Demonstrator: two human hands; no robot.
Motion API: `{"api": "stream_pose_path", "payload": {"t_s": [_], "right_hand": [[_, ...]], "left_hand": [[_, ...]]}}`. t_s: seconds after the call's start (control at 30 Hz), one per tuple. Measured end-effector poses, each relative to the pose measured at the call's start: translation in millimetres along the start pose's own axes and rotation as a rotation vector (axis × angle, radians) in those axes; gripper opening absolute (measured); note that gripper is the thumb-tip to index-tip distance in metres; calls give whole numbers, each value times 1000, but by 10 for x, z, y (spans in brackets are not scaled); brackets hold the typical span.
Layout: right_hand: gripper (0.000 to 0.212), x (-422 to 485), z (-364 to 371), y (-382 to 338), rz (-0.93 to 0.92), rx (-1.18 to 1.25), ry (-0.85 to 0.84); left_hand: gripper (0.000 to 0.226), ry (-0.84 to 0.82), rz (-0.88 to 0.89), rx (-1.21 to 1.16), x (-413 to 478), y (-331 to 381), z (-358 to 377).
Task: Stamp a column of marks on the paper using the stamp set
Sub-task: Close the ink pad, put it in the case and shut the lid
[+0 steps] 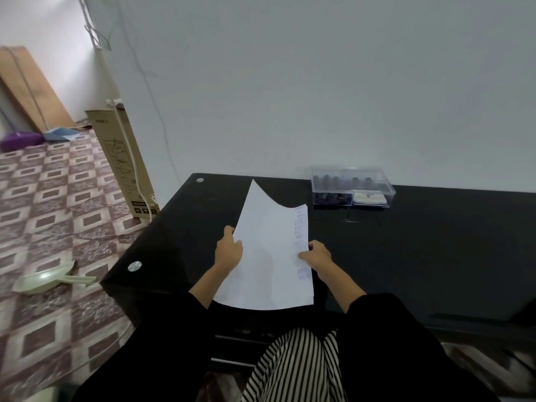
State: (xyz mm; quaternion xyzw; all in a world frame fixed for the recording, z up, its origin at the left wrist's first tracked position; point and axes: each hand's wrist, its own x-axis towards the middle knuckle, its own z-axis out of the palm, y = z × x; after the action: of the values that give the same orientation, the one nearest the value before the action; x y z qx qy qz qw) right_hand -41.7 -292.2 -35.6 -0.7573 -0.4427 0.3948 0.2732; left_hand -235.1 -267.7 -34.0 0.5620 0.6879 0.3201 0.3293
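Left hand (229, 250) & right hand (317, 255) fingers pinch side edges of paper (269, 256) over black tabletop (435, 242); prob. light, floppy, so best held by both edges.

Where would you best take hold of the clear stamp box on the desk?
Probably across its long front and back walls, from above: the box lies flat on the desk, lid on, and is narrower front to back than sideways.
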Motion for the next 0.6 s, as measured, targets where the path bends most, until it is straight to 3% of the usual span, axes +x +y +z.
{"api": "stream_pose_path", "payload": {"t_s": [0.13,0.33,0.43,0.6], "right_hand": [[24,-151,-45,-203,-153,282,99],[34,-281,-122,-437,-550,452,282],[47,-284,-83,-393,-578,460,279],[44,-247,35,-116,-532,342,216]], "left_hand": [[22,121,185,-133,-39,190,-64],[20,289,534,-311,-136,493,-140],[24,285,534,-346,-171,499,-69],[29,250,446,-346,-230,228,181]]}}
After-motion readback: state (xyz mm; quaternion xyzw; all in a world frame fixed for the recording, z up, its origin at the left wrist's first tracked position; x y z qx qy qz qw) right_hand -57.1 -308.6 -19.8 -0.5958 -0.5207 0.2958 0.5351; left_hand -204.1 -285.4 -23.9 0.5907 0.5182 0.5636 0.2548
